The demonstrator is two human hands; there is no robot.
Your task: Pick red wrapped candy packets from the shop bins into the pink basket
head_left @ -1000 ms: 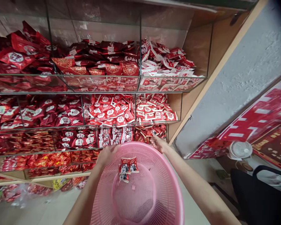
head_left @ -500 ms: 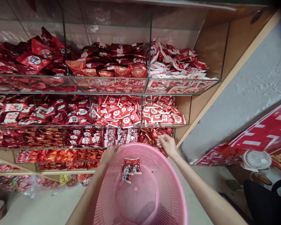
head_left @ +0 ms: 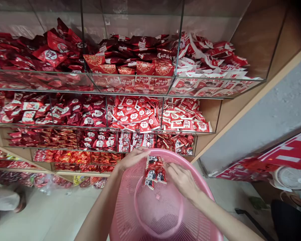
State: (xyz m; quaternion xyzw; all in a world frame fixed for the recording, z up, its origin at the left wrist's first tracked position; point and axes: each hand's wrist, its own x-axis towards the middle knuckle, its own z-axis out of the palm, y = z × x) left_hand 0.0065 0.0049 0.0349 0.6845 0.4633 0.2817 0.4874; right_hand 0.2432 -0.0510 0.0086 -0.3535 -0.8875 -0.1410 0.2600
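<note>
Shelving, left end: what is entered?

Glass-divided shelving [head_left: 130,92] in stacked tiers, filled with red foil packets [head_left: 50,55]; smaller red-and-gold packs fill the lower tiers. Below it, at the lower left corner, one pale trouser leg [head_left: 5,199] of another person, standing on the pale floor [head_left: 52,214].

Next lot, moving right?

Left hand [head_left: 131,158], reaching over the far rim of a pink plastic basket [head_left: 190,164]. Its fingers [head_left: 140,152] lie extended toward the small printed packets [head_left: 154,172].

Location of those packets?

Inside the basket, bunched just below the far rim, directly between the two hands, above the basket's inner ring. Printed portraits show on them.

Right of that?

Right hand [head_left: 182,180], fingers [head_left: 172,169] half curled and at the right edge of the packets.

Grip status, both hands?

Neither hand is spread wide; whether either one actually grips the packets cannot be told.

Remaining entries, far right?

Wooden side panel [head_left: 251,47] of the shelving, grey wall [head_left: 266,124], red-and-white banner [head_left: 286,157] leaning beside it, white fan [head_left: 291,178], and a black item [head_left: 288,224] in the lower right corner.
</note>
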